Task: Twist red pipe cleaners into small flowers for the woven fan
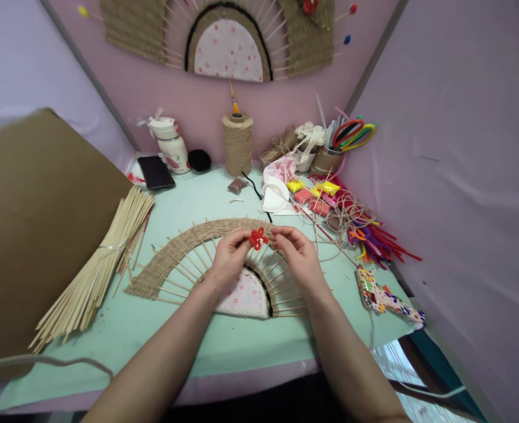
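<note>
We pinch a red flower (258, 238) in the fingers of our left hand (232, 254); our right hand (298, 254) curls its thumb and fingertips together at the flower's other side, though we cannot tell whether they grip it; both hands are over the woven twine fan (186, 248) on our desk (162, 352), with bundled wooden sticks (93, 276) to its left.
</note>
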A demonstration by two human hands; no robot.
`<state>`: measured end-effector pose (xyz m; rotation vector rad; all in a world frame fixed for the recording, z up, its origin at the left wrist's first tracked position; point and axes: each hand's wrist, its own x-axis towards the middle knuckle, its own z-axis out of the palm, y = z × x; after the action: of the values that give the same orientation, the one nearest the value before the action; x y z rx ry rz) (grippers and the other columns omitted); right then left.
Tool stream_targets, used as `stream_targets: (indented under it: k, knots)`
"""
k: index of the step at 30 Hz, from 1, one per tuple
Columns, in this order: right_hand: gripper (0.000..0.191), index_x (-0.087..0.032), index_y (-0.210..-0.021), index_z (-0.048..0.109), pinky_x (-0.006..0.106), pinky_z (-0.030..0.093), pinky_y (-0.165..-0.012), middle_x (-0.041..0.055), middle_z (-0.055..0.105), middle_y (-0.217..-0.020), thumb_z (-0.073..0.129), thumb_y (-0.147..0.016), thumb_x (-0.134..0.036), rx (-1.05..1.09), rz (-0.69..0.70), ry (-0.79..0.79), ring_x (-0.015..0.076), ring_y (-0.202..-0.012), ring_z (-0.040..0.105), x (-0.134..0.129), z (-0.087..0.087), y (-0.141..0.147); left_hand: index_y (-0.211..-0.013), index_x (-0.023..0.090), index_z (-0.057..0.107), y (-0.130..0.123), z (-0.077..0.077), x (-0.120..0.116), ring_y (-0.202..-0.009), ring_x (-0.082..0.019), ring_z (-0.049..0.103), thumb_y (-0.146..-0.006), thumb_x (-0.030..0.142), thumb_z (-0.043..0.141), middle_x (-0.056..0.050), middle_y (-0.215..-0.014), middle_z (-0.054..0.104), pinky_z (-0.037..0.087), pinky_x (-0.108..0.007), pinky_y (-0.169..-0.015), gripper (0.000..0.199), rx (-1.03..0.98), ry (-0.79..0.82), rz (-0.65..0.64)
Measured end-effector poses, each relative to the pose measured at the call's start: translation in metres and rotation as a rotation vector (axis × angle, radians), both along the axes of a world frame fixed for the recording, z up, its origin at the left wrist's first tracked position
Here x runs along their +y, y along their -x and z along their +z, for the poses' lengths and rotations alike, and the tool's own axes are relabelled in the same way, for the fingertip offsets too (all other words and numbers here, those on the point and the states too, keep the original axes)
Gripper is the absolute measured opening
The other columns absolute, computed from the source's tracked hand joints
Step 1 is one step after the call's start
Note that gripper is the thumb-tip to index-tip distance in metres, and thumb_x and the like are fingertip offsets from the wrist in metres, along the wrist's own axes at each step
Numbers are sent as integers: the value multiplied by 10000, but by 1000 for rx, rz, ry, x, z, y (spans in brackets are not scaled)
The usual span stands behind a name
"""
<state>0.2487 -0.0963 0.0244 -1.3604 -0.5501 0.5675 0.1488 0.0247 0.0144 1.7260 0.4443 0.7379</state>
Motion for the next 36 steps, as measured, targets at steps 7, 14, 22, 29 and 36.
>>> stream_targets:
  k: [7,14,22,29,36]
  knots:
    - [228,-201,-846,673,275,456,-689,10,660,-784,638,-805,-423,-107,94,-8,130,-699,562,-5,47,5,-828,209,718,16,38,-1,-842,-177,586,-833,194,590,-44,-832,679,428,-309,-812,130,-99,-245,1]
    - [252,-201,-748,644,246,400,-580,-33,578,-651,738,-684,-426,82,227,-115,89,-558,473,31,41,-2,-749,196,703,6,45,24,-769,-167,549,-797,174,597,-26,-725,623,419,-293,-751,119,-103,-309,-54]
    - [270,-174,-741,625,247,403,-612,-22,597,-674,754,-661,-397,95,343,-17,99,-599,497,39,5,-15,-739,161,706,4,21,40,-740,-154,587,-754,257,613,-30,-744,666,442,-274,-731,134,50,-87,-229]
    - [210,-166,-783,659,234,364,-587,-22,607,-687,703,-715,-360,44,389,119,97,-605,481,36,-9,-20,-735,160,713,8,5,36,-759,-168,607,-741,279,649,-36,-774,699,459,-276,-739,135,104,111,-214]
    - [111,-180,-767,638,228,350,-557,-43,581,-657,665,-711,-272,35,343,166,88,-573,459,37,-8,-16,-756,174,717,7,-6,31,-775,-164,607,-713,270,679,-14,-763,694,458,-276,-776,112,143,276,-185]
